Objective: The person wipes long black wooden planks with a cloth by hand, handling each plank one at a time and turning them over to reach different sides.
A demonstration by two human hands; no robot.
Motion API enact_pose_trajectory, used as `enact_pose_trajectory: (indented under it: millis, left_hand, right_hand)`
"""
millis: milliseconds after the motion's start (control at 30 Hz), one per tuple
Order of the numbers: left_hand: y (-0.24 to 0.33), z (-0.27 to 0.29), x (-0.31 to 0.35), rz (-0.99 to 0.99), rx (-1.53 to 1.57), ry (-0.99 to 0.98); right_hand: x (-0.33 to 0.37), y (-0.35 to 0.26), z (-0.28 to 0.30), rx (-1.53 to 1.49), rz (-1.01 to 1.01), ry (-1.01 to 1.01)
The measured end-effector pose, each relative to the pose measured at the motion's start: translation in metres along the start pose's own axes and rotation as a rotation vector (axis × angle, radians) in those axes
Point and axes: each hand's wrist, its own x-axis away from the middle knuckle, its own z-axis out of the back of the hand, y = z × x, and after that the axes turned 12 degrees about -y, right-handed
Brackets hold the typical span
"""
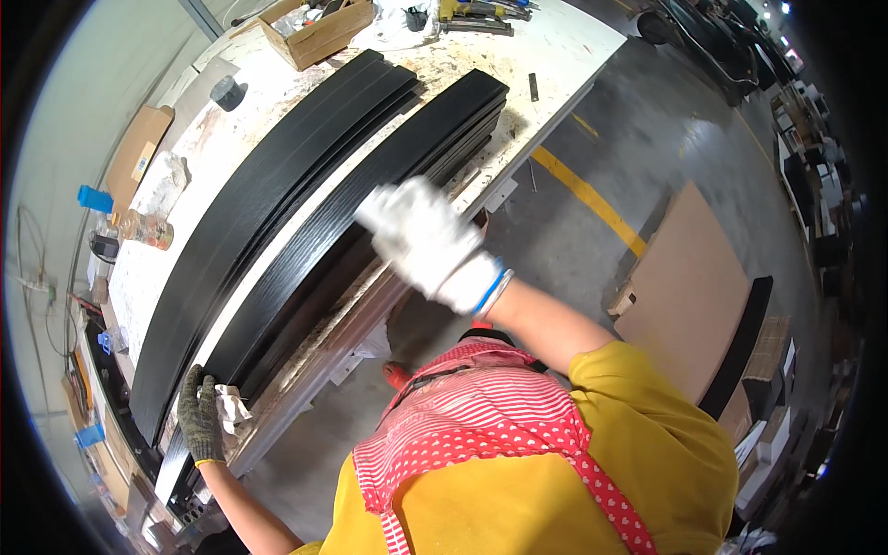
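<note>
Two stacks of long black boards with a wood-grain surface lie side by side on a white worktable. My left hand [201, 416], in a grey-green knit glove, rests at the near left end of the front stack [319, 222], fingers stretched out. A crumpled white cloth [232, 408] sits right beside it; whether the thumb touches it I cannot tell. My right hand [421, 236], in a white glove with a blue cuff edge, is over the front stack's right half. Motion smears its fingers, hiding whether it holds anything. The back stack [268, 185] lies farther off, untouched.
On the worktable [564, 37] are a cardboard box [314, 32], a dark round container [227, 93], a plastic bottle [148, 229], a small dark strip [534, 87] and several tools [481, 17]. A large brown panel [689, 287] stands on the floor to the right.
</note>
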Motion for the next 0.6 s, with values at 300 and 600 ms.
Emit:
enact_pose_trajectory:
  millis: [300, 600]
  left_hand:
    - [-0.135, 0.067, 0.050, 0.085, 0.160, 0.197]
    - [-0.201, 0.084, 0.057, 0.115, -0.076, 0.080]
  right_hand:
    - [0.001, 0.027, 0.044, -0.026, -0.341, 0.314]
    - [0.017, -0.184, -0.026, -0.252, 0.139, 0.224]
